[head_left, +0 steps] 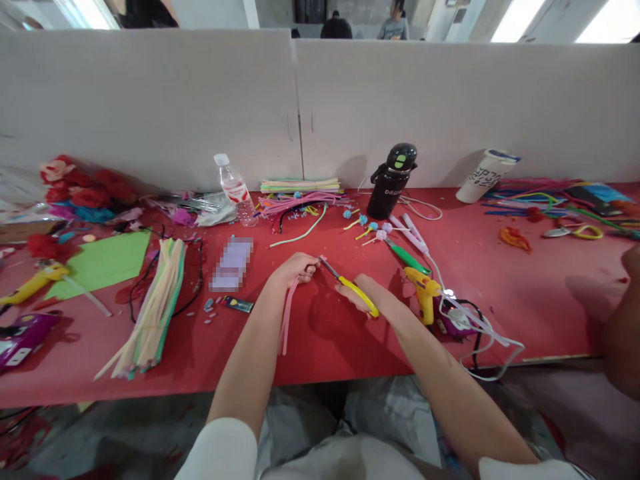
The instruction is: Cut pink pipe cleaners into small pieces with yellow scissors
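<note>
My left hand point(299, 268) is closed on pink pipe cleaners point(287, 317), whose long ends hang down toward the front of the red table point(340, 360). A small pink tip shows just past my fingers. In my right hand point(356, 293) is a pair of scissors point(356, 288) with yellow handles. The scissor blades point up and left and meet the pink tip beside my left fingers. Whether the blades are fully closed on it is too small to tell.
A bundle of pale pipe cleaners point(155, 300) lies left, near a blurred purple rectangle point(232, 264). A yellow glue gun point(424, 293) stands by my right forearm, with a white cord. Behind are a black bottle point(391, 183) and a clear bottle point(235, 190). Another person's arm point(623, 327) is at far right.
</note>
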### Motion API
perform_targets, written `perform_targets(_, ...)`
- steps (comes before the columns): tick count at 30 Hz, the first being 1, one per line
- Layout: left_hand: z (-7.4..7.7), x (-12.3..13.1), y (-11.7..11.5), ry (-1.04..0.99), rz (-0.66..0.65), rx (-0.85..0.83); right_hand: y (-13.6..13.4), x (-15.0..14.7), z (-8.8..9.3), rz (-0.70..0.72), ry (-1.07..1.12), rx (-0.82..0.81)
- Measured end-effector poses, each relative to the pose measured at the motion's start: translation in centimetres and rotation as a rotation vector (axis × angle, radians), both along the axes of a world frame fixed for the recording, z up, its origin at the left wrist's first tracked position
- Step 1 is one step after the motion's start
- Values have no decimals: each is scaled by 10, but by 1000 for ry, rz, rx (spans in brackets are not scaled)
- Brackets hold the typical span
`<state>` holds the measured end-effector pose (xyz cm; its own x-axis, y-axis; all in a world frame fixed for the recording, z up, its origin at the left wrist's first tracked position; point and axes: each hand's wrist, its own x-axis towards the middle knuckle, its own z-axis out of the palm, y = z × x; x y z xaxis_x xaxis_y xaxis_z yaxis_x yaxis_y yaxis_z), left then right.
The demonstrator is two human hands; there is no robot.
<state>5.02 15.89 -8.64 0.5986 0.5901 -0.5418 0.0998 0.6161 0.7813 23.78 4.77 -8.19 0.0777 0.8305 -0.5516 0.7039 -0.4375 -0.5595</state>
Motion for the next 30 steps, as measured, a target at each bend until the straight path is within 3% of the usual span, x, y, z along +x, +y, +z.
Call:
perform_targets(6,0,-1,0,30,8,-8,-1,-3,6,-32,-3,-21)
perform_targets(14,2,1,-3,47,30,43,0,3,-4,17,12,30)
perform_targets(22,1,-10,-9,89,22,106,-6,-6,14,118,-99,168)
perform_targets(27,4,-19,-18,85,12,251,-12,-1,18,40,169,62)
perform_targets(30,10,-17,-22,47,38,347,-4,3,21,-51,375,145)
